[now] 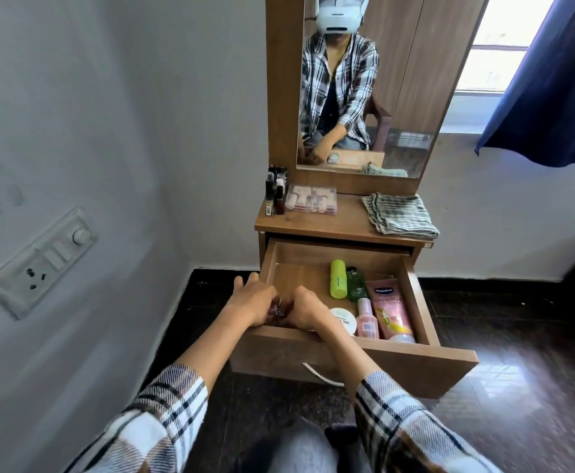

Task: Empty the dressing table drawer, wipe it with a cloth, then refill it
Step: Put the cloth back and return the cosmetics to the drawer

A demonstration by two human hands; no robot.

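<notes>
Down at the front-left corner of the drawer (pixel 419 302) I had both hands together, knuckles up. My left hand (pixel 253 300) and right hand (pixel 308 308) were curled around a cluster of small dark bottles (pixel 279 312), one silver cap showing between them; how many I held I could not tell. What I judged the next lift to turn on was this: the bottles sat directly under my hands, at the drawer's near left, while their landing place, the bench (pixel 344 221), lay straight beyond the drawer's far edge. The left hand was the nearer to the bottle row (pixel 276 194) standing at the bench's left rear. Right of my hands in the drawer lay a jar (pixel 342 319), a pink bottle (pixel 366 319), a tube (pixel 390 308) and two green bottles (pixel 345 279), long axes running front to back. The cloth (pixel 398 213) lay folded on the bench's right side, unused as yet.
</notes>
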